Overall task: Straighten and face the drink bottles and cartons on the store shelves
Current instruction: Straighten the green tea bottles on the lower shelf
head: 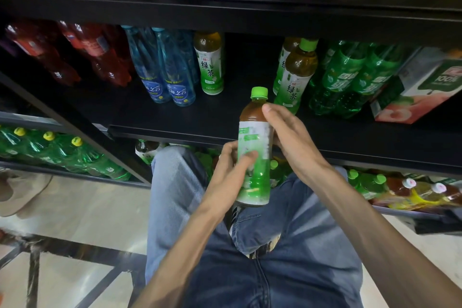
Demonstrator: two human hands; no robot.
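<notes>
Both hands hold one green tea bottle (255,147) upright in front of the shelf's front edge (250,136), above the person's jeans (250,257). The left hand (232,172) grips its lower half, fingers (246,159) curled across the green-and-white label; the right hand (287,132) wraps the upper part, its fingers curled round the far side and thumb lying by the brown shoulder below the green cap (259,92). The held label's writing is blurred. On the shelf, a matching bottle (209,62) near the middle and another (296,75) right of the gap read 绿茶. At the left stand red soda bottles (100,55) and blue water bottles (170,75), writing unclear; toward the right end, green soda bottles (350,77) and a carton (422,87) marked 100%.
</notes>
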